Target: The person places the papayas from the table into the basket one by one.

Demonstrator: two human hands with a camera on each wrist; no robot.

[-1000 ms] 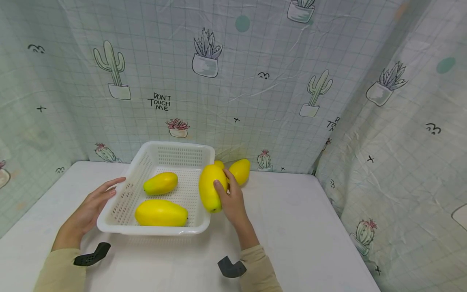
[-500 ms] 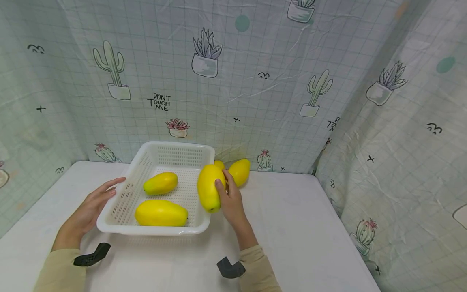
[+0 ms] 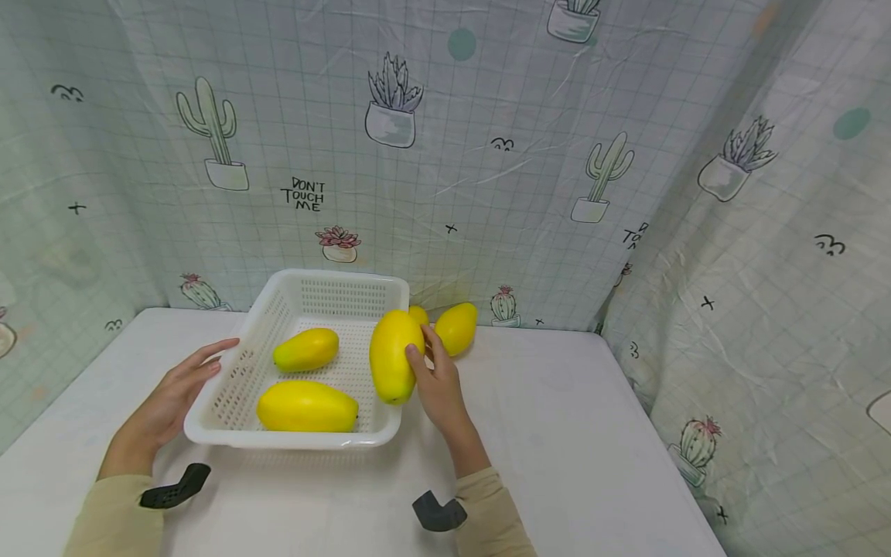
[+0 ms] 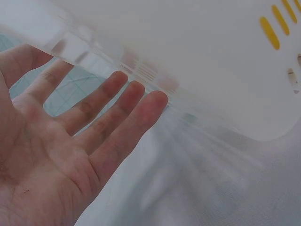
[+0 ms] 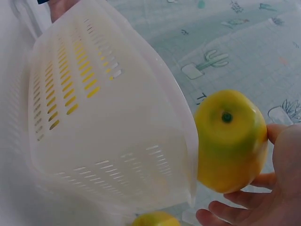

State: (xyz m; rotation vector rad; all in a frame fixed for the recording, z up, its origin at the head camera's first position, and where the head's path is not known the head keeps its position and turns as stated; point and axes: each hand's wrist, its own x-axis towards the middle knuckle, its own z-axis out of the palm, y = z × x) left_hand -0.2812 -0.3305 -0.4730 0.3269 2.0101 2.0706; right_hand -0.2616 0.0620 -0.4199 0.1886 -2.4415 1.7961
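Observation:
My right hand (image 3: 441, 391) holds a large yellow papaya (image 3: 393, 360) between thumb and fingers, over the right rim of a white plastic basket (image 3: 299, 439). In the right wrist view the papaya (image 5: 230, 146) shows its green stem end right beside the basket's edge, with the thumb on one side and the fingers beneath. Inside the basket lie a smaller papaya (image 3: 306, 350), greenish at one end, and a big one (image 3: 308, 407) near the front. My left hand (image 3: 170, 398) rests on the basket's left side; in the left wrist view its fingers (image 4: 127, 120) extend nearly straight along the wall.
Just behind the right hand, another yellow fruit (image 3: 456, 329) lies on the white table (image 3: 557, 433), with a further one (image 3: 418, 314) partly hidden by the basket and the held papaya. A cactus-print curtain (image 3: 487, 193) hangs along the back and sides.
The right hand has carried the held papaya a little to the left, farther over the basket's right rim. The left hand, basket and other fruit have stayed in place.

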